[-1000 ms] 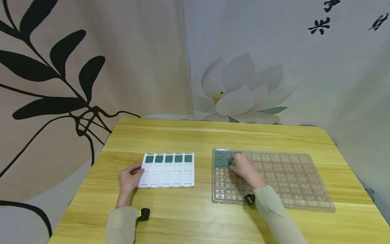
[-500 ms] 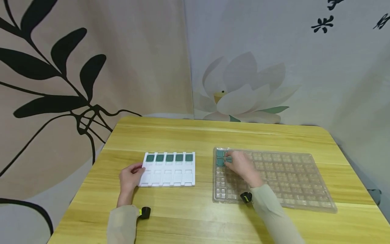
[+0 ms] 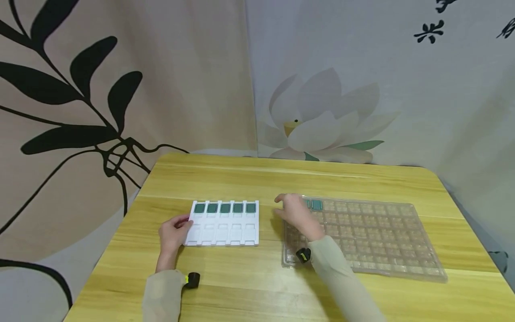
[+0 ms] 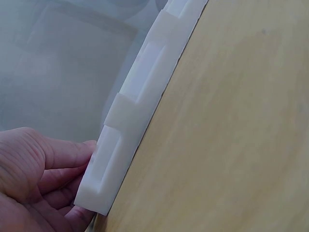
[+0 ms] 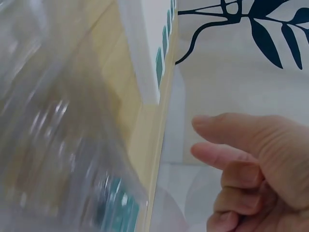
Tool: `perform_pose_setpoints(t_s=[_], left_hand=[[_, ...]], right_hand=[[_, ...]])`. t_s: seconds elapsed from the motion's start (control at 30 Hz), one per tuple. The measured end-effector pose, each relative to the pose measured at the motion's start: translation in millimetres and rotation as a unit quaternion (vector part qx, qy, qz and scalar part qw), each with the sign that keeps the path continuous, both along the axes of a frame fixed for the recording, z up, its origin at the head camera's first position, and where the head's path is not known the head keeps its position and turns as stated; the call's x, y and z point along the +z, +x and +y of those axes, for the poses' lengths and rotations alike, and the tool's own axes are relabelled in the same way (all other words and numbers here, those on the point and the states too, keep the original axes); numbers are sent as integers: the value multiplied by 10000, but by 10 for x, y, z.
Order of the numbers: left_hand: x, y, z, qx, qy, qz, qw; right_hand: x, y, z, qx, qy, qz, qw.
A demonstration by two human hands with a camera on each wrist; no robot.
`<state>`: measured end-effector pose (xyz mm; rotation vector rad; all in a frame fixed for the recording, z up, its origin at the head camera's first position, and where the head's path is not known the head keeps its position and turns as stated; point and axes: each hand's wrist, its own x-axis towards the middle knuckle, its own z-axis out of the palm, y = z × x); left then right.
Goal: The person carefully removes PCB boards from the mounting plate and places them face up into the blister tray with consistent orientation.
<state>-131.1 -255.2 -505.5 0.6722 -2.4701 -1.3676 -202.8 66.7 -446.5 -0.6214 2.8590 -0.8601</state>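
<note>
My left hand (image 3: 173,235) pinches the left edge of a white plastic tray (image 3: 214,226), thumb on top; the left wrist view shows the thumb (image 4: 72,153) at the tray's notched edge (image 4: 128,111). Small green square chips (image 3: 225,208) fill the tray's far row, while its near row of pockets is bare. Over the left end of a clear plastic blister tray (image 3: 378,232) hovers my right hand (image 3: 297,217). Its thumb and forefinger are apart with nothing visible between them, the other fingers bent (image 5: 241,193). Green chips (image 3: 317,204) show just beyond it; others are hidden behind the hand.
Both trays lie on a yellow wood-grain table (image 3: 241,286), with a strip of tabletop between them. Behind the table hangs a printed curtain (image 3: 193,80) with leaves and a lotus. A small black camera (image 3: 193,280) sits at each wrist.
My right hand has moved left from the chips toward the clear tray's left edge, its thumb and forefinger now apart. My left hand still pinches the white tray.
</note>
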Motion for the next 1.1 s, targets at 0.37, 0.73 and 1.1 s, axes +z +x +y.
perform_pose_setpoints(t_s=[0.37, 0.73, 1.1], left_hand=[[7, -1, -1, -15, 42, -65, 10000], [14, 2, 0, -19, 109, -88, 9999], [14, 2, -6, 27, 32, 14, 10000]], right_hand=[[-60, -71, -341, 498, -218, 31, 9985], [-132, -107, -534, 477, -126, -394, 9980], [-188, -172, -660, 441, 387, -410, 9974]])
